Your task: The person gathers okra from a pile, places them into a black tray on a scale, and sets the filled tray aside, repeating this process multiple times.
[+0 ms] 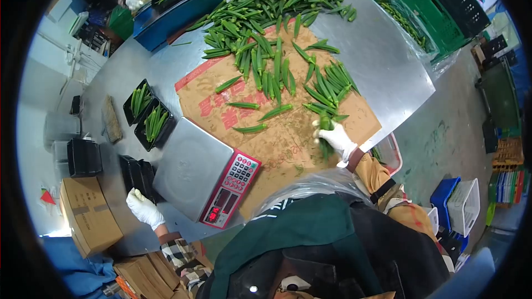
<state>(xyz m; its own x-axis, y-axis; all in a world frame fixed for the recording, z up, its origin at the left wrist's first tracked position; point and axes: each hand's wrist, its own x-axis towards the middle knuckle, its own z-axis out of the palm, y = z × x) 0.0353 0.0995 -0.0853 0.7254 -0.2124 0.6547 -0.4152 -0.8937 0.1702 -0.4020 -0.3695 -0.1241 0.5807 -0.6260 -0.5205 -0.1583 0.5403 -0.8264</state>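
Observation:
My right hand (335, 137), in a white glove, is closed around a small bunch of okra (325, 124) above the cardboard sheet (288, 147). More okra (332, 86) lies just beyond it, and a large heap of okra (271, 5) covers the far part of the table. At the left, my gloved left hand (145, 209) grips the near edge of some stacked black trays (138, 174); its fingertips are partly hidden. Between my hands stands a scale (194, 160) with a red keypad and a bare plate. Two black trays holding okra (147, 113) sit behind the scale.
A brown brush-like block (111, 119) lies left of the filled trays. A cardboard box (91, 216) stands by the left table edge. Across the table, another person's gloved hand (134, 1) is near a blue bin (177, 14). Green crates (432, 14) stand at the right.

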